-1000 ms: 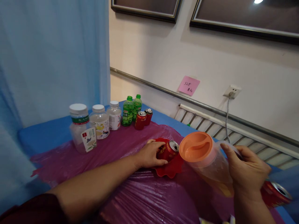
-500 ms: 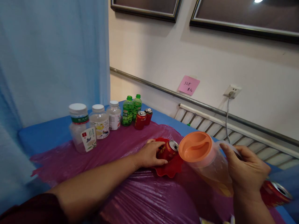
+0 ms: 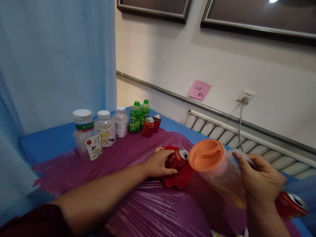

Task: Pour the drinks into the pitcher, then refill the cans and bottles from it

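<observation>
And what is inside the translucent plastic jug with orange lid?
Yellowish liquid shows low in the jug. The orange lid hides the view from above, and the right hand covers part of one side.

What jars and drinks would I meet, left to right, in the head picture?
Green-banded jar, middle jar, third jar, front green bottle, red can in left hand, lidded jug in right hand, rightmost can.

Pink note: "32", rest unclear. Jar band: "东方". Green bottle: "青梅". Held can: lettering unclear.
</observation>
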A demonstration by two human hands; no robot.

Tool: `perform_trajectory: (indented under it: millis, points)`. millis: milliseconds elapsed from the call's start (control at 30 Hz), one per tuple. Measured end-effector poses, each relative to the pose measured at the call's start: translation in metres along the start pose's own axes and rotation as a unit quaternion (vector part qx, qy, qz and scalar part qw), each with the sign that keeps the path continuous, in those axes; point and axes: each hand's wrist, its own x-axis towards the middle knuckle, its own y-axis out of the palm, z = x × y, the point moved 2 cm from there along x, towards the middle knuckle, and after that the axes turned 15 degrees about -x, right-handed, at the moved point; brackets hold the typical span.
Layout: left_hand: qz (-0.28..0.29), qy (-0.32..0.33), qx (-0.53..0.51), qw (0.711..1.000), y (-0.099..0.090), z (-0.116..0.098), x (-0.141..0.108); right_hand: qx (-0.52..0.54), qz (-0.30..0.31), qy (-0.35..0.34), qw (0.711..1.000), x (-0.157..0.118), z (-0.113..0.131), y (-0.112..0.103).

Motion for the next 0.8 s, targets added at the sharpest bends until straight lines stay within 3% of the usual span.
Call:
perform_trajectory:
  millis: [800]
  points:
    - [0.008,0.001,0.010,1.000,0.0008,0.0021,0.0006,0.000,0.003,0.004,1.000,-0.0018,0.0016,-0.0004]
